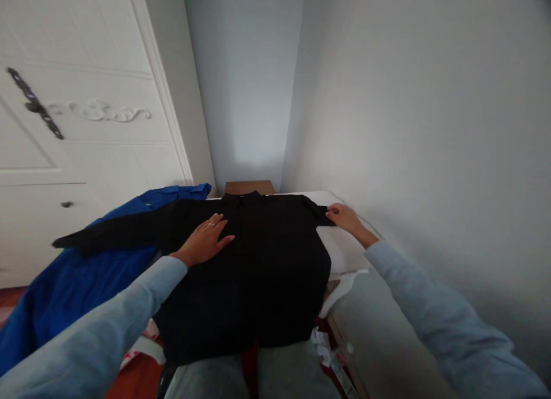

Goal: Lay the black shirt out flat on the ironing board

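Observation:
A black long-sleeved shirt (pixel 267 267) lies spread out flat, collar away from me, its left sleeve stretched out to the left. My left hand (pixel 205 238) rests flat on the shirt's chest, fingers extended, a ring on one finger. My right hand (pixel 344 218) is at the shirt's right shoulder, fingers closed on the folded sleeve edge there.
A blue garment (pixel 77 278) lies under and left of the shirt. White bedding (pixel 344 250) shows at the right beside a grey wall. A white cabinet door with a dark handle (pixel 37 103) stands at left. A brown wooden piece (pixel 249 186) sits behind the collar.

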{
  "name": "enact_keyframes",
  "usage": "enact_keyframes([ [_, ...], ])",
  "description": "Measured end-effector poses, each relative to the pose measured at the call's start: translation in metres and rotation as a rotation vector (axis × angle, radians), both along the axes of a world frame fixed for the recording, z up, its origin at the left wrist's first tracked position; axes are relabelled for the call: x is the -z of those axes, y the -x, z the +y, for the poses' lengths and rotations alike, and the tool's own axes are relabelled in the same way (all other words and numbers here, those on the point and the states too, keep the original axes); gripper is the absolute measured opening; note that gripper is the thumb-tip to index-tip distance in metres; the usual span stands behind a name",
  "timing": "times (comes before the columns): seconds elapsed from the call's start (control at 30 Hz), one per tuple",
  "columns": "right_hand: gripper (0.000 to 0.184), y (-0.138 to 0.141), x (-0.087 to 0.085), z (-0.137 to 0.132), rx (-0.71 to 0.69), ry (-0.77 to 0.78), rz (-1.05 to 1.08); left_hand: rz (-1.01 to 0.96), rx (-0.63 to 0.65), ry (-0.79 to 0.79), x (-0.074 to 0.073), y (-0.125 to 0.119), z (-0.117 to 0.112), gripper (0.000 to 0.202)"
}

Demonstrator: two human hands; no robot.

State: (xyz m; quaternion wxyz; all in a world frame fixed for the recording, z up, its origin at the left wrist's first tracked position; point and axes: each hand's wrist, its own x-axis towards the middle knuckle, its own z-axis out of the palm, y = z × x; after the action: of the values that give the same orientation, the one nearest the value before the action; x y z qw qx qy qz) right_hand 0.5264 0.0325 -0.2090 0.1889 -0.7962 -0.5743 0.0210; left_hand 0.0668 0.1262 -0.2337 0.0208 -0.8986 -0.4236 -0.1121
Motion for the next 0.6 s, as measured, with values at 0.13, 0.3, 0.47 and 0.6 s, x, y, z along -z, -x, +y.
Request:
enact_keyframes([
  [0.13,0.024,-0.020,0.002,0.043,-0.018,0.131,-0.085,-0.008,-0.096,0.112,0.028,-0.005,0.024,0.079],
  [0.3,0.014,-0.040,0.010,0.062,-0.059,0.195,-0.102,-0.058,-0.116,0.088,0.052,0.013,0.034,0.070],
  [0.47,0.026,-0.070,0.004,0.080,0.043,0.093,-0.044,-0.080,-0.097,0.057,0.060,0.019,0.036,0.070],
  [0.6,0.030,-0.095,0.001,0.104,0.180,-0.007,0.030,-0.076,-0.086,0.025,0.066,0.021,0.040,0.070],
])
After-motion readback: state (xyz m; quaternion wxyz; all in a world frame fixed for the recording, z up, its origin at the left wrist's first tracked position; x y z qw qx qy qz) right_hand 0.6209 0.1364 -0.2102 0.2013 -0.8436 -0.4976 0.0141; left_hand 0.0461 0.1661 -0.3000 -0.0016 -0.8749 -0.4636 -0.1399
